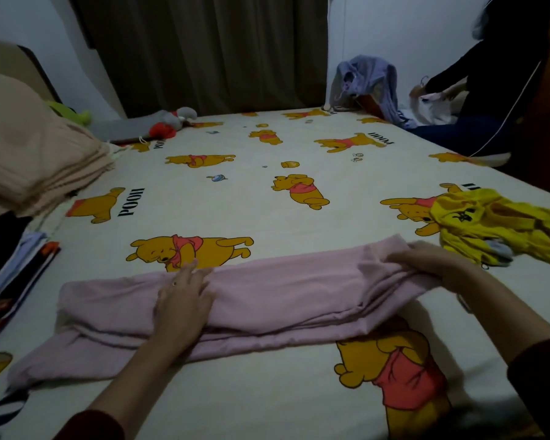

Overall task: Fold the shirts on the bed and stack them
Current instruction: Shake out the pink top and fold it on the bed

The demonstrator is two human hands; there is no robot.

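Note:
A pink shirt (pixel 267 300) lies across the near part of the bed (pixel 235 198), folded lengthwise into a long band, one sleeve trailing toward the near left. My left hand (pixel 181 300) presses flat on its middle-left with straight fingers. My right hand (pixel 426 260) grips the bunched right end of the pink shirt, fingers curled into the cloth. A crumpled yellow shirt (pixel 502 230) sits at the right edge of the bed, just beyond my right hand.
Folded clothes (pixel 19 265) are stacked at the left edge, with beige pillows (pixel 29 154) behind them. A grey and red soft toy (pixel 172 122) lies at the far side. A person in dark clothes (pixel 489 100) sits at the far right corner beside a lilac garment (pixel 369 77).

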